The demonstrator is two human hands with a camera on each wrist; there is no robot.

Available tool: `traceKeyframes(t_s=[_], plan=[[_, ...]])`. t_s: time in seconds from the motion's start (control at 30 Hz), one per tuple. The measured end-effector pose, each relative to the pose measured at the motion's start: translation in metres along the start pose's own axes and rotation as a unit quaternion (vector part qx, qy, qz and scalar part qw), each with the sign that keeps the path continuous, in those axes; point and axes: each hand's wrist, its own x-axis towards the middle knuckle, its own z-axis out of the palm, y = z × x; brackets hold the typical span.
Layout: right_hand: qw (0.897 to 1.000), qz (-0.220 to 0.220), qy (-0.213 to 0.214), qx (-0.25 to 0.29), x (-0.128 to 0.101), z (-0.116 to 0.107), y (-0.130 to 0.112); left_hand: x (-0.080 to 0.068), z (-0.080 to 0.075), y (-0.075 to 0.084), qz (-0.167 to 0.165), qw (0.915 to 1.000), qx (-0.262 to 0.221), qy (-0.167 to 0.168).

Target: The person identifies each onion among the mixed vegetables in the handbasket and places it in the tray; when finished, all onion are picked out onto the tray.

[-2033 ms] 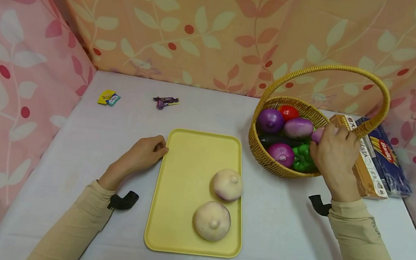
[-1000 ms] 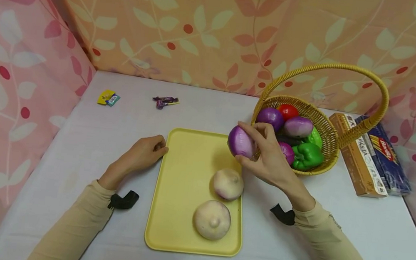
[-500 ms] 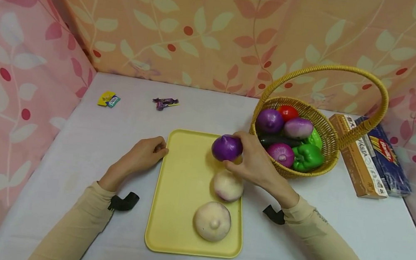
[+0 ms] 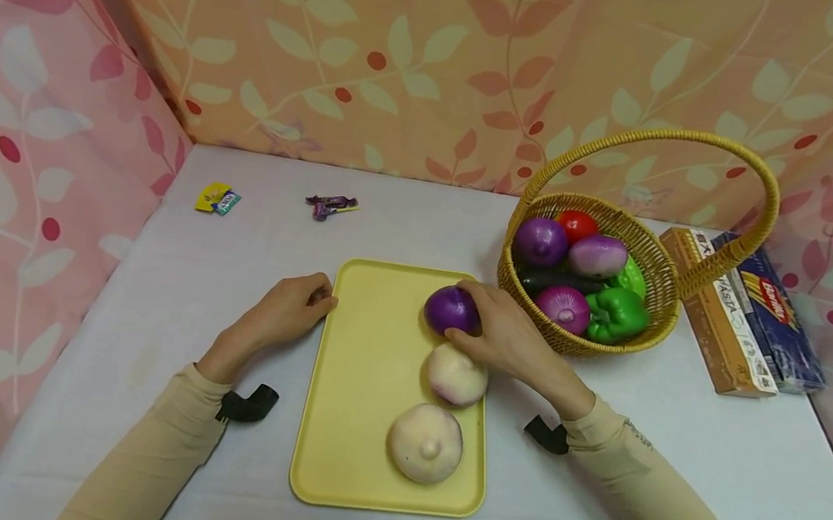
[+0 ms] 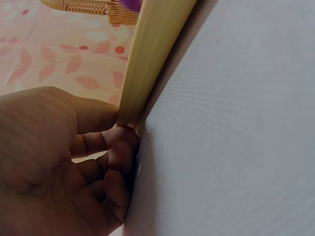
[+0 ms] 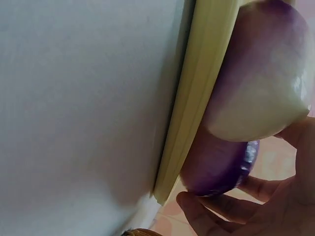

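My right hand [image 4: 507,336] holds a glossy, round purple turnip-like vegetable [image 4: 449,310] between thumb and fingers, low over the right far part of the yellow tray [image 4: 360,372]. In the right wrist view the fingertips curl about the far side of this purple vegetable [image 6: 221,169]. Just nearer in the tray lie two similar pale ones, a white-and-purple turnip [image 4: 456,374] and a larger white turnip [image 4: 426,443]. My left hand [image 4: 283,314] pinches the tray's left edge; the left wrist view shows the thumb on the rim [image 5: 140,64] and a finger under it.
At the right stands a tall-handled wicker basket [image 4: 663,317] with a tomato, green peppers, an eggplant, a purple onion and other purple vegetables. Two pasta boxes [image 4: 719,323] lie beyond it. Purple-wrapped sweets [image 4: 331,205] and small yellow-and-blue packets [image 4: 217,198] lie at the back.
The right hand has lifted the purple turnip-like vegetable from the basket, carried it left over the tray, turned it and lowered it behind the pale turnips. The left hand stays at the tray edge.
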Motion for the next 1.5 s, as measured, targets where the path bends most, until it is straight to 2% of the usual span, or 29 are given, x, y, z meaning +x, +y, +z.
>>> traceKeyframes(t_s=[0.2, 0.43, 0.6, 1.2, 1.33, 1.4, 1.5], plan=[[1.000, -0.003, -0.001, 0.002, 0.000, 0.000, -0.001, 0.000, 0.000, -0.001, 0.002, 1.0000, 0.000, 0.001], [0.999, -0.011, -0.023, -0.020, -0.003, -0.003, -0.004, 0.001, 0.000, -0.001, 0.002, 1.0000, 0.000, -0.001], [0.999, -0.006, -0.032, -0.015, -0.003, -0.004, -0.005, 0.001, 0.000, 0.000, 0.002, 1.0000, 0.001, -0.003], [1.000, -0.010, -0.023, -0.010, -0.004, -0.006, -0.005, 0.001, 0.000, 0.001, -0.004, 1.0000, 0.003, -0.003], [1.000, -0.017, 0.016, 0.001, -0.006, -0.017, -0.005, 0.000, 0.000, 0.001, -0.002, 1.0000, 0.002, -0.004], [0.998, -0.028, 0.061, 0.007, -0.008, -0.026, -0.003, 0.000, 0.000, 0.001, 0.000, 1.0000, 0.001, -0.004], [0.990, -0.034, 0.140, 0.006, -0.010, -0.041, 0.005, 0.000, 0.000, 0.001, 0.000, 1.0000, 0.000, -0.005]])
